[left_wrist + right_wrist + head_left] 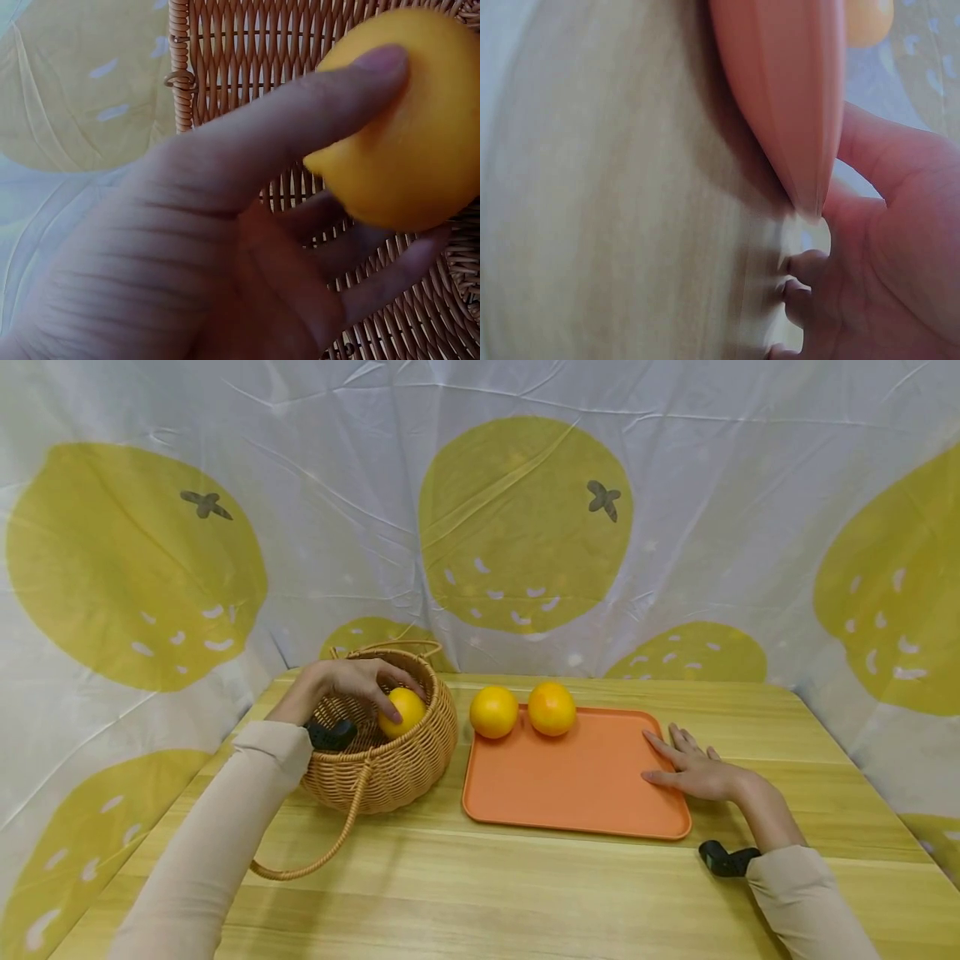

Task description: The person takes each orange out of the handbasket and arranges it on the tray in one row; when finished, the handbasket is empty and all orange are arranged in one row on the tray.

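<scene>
Orange (pixel 403 711) half-hidden by left hand (pixel 348 683)

backdrop: white cloth (pixel 712 485), yellow fruit print | furniture: wooden table (pixel 525 893)

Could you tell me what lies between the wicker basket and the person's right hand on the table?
The orange tray lies there, two oranges at its far edge; the right hand rests on its right rim. The head view shows this.

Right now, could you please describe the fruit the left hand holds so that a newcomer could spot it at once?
On the pale wooden table, left of the flat orange plastic tray, stands a round woven wicker basket. At its rim the left hand grips a round yellow-orange fruit. Unlike the two similar fruits on the tray's far edge, it is in the basket and held.
</scene>
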Demonstrator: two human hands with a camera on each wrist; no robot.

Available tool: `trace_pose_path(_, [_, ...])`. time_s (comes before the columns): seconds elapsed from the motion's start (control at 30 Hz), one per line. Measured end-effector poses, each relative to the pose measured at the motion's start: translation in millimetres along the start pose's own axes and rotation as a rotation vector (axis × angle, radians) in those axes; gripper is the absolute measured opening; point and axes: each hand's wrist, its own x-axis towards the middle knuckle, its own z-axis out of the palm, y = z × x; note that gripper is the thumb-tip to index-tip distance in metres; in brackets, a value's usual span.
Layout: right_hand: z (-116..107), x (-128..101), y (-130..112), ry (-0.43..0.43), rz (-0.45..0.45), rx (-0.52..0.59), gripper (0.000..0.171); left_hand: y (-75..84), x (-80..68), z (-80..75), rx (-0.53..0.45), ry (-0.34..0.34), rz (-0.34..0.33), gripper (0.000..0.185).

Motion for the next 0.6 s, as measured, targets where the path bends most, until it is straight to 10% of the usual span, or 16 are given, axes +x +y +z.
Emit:
trace_pose_path(0.33, [1.6,2.6,3.5,0.005,0.042,-0.038,0.106,2.3,-2.9,-2.6,0.023,0.088,-0.077,0.061])
trace_pose_path(0.6, [-0.9,-4.2,-14.6,-0.002,0.034,-0.015,0.095,4.3,-5.8,-4.5,0.073,0.005,-0.091,0.062])
